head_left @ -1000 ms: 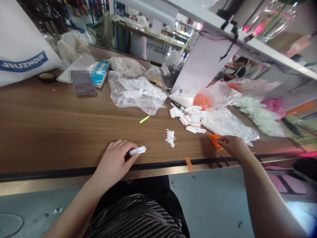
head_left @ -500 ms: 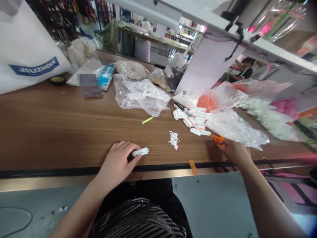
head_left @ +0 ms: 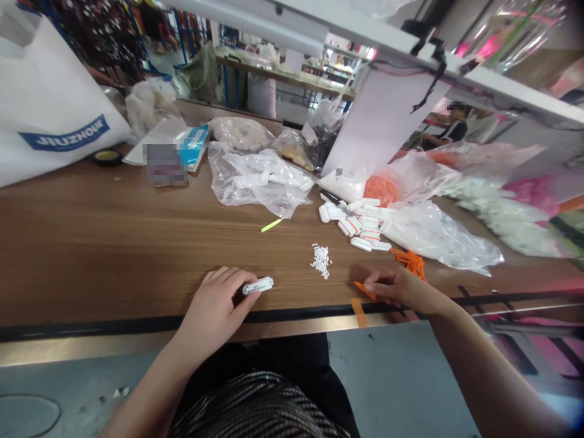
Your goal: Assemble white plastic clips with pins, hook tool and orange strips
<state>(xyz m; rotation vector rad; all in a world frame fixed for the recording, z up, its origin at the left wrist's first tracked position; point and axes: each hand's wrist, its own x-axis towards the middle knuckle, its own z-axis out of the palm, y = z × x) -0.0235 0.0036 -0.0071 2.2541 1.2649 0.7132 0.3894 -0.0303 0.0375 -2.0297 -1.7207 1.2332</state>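
The left grip (head_left: 212, 310) pinches a white plastic bar (head_left: 258, 285) on the desk (head_left: 91, 243); the right grip (head_left: 399, 289) pinches a thin orange strip (head_left: 365, 291) by the edge, where a loose hold could drop it.

Landmark: the brown wood-grain table (head_left: 91, 255)
Far left corner of the table: a white tote bag (head_left: 50, 115) with blue JIUZHOU lettering, a roll of tape (head_left: 106, 157), a blurred packet (head_left: 165, 164) and a blue-and-white box (head_left: 194, 146)
Far middle of the table: a crumpled clear plastic bag (head_left: 260, 182), a cloudy bag (head_left: 239, 134) behind it, a lime-green stick (head_left: 272, 225) just in front
Far right of the table: a bag of orange pieces (head_left: 381, 190), a clear bag (head_left: 433, 234), a pink bag (head_left: 531, 198)
Near edge of the table: an orange tape strip (head_left: 359, 312)
Beyond the table: a seated co-worker (head_left: 449, 128), a second table (head_left: 283, 76) on blue legs
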